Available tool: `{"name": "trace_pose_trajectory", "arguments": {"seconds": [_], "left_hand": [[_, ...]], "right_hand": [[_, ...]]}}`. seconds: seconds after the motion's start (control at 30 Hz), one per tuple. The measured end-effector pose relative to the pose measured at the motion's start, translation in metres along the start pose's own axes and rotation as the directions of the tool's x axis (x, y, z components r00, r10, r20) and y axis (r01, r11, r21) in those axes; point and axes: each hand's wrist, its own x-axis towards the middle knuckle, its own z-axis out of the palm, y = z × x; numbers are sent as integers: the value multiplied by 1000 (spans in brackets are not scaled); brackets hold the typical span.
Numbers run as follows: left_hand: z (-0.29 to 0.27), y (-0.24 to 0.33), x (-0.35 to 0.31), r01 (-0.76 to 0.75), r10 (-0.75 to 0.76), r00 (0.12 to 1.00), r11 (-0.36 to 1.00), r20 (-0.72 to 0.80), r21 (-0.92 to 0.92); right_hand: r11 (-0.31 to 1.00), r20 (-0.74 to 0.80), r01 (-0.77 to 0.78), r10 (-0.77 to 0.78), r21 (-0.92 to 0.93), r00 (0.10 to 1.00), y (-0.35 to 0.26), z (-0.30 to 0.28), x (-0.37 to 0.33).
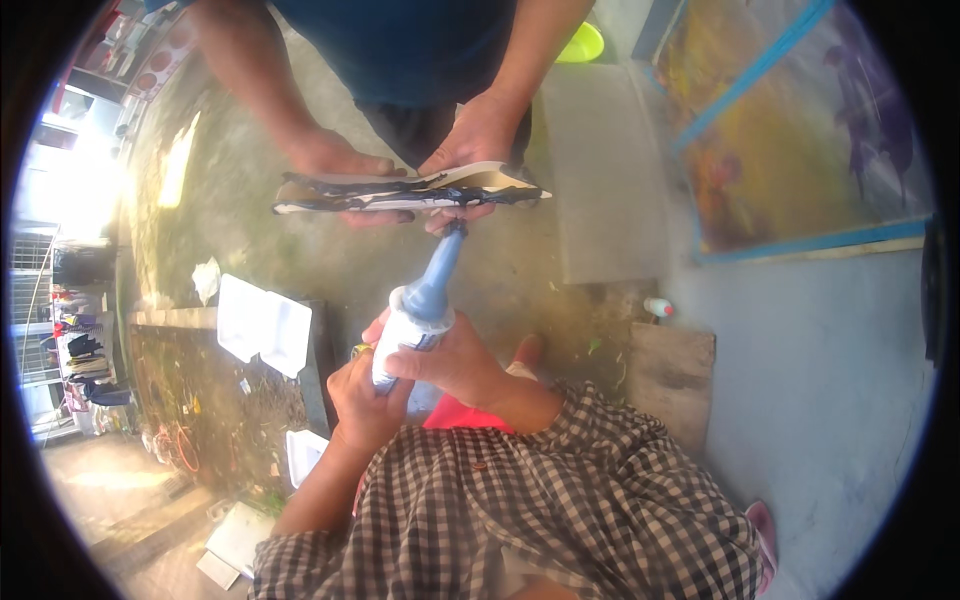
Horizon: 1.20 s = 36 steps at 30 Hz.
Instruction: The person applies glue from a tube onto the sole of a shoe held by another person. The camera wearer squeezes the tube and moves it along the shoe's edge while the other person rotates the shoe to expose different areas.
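Observation:
My right hand (458, 366) wraps round a white squeeze bottle (396, 340) with a long blue-grey nozzle (436, 277). From below, my left hand (362, 400) is closed on the bottle's base. The nozzle points up and away from me, and its tip is smeared black. Just beyond the tip, another person's hands (335, 158) hold a pale, thin folded or layered piece (508, 181). Black paste runs along its near edge. Whether the tip touches the piece, I cannot tell. Some black stains mark the other person's fingertips.
An opened white foam box (262, 325) lies to the left, by a low ledge. A small white bottle with a red cap (658, 307) is near the blue wall (800, 340) at right. Close to it lies a wooden board (672, 385). A yellow-green basin (582, 44) sits farther back.

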Motion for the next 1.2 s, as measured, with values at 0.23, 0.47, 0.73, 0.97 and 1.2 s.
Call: {"name": "trace_pose_trajectory", "arguments": {"seconds": [0.23, 0.47, 0.73, 0.97, 1.2], "left_hand": [[-6, 7, -4, 55, -62, 997, 981, -34, -185], [2, 18, -1, 307, -384, 923, 727, 6, -614], [39, 0, 6, 298, -367, 924, 517, 107, -802], [57, 3, 9, 371, -391, 900, 456, 192, -809], [61, 3, 5, 429, -374, 879, 350, 296, -833]], "right_hand": [[999, 62, 40, -39, -28, 997, 2, 7, -1], [987, 17, 109, -108, -115, 994, -3, 19, 12], [936, -67, 186, -215, -300, 974, -10, 3, 13], [918, -73, 165, -204, -360, 976, -15, -15, 11], [876, -79, 178, -237, -448, 968, -13, -19, 5]]}}
